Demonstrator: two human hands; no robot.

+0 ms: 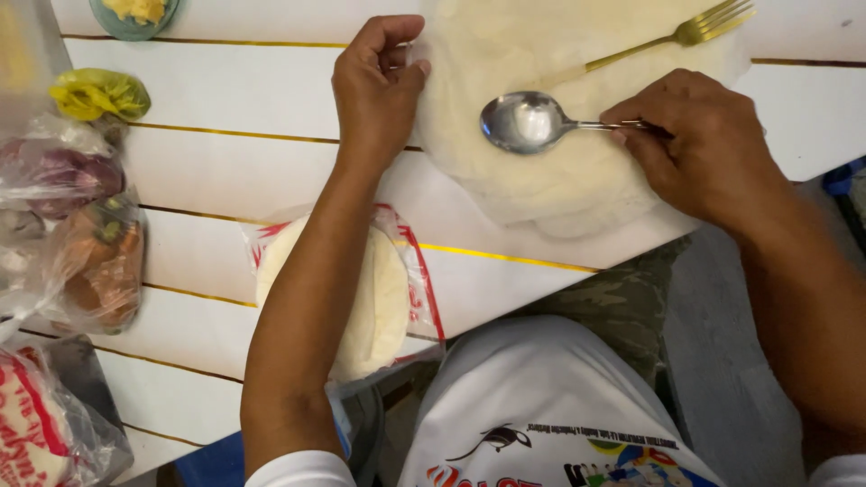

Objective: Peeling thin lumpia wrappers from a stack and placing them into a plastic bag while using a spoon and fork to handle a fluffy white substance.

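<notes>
Head view: my left hand (377, 86) pinches the edge of a pale round wrapper (550, 153) spread on the white worktop (225, 99). My right hand (708, 144) holds a metal spoon (528, 122) by its handle, bowl resting on the wrapper. A gold fork (677, 36) lies across the wrapper's far edge; a bag of wrappers (379, 298) sits beneath my left forearm.

A round, pale, thin rice-paper sheet (550, 153) lies flat on the white table, its near edge reaching the table's edge, its left rim pinched by the left hand (377, 86). On it rests a shiny steel spoon (532, 122), bowl up and pointing left, its handle gripped by the right hand (708, 144).
</notes>
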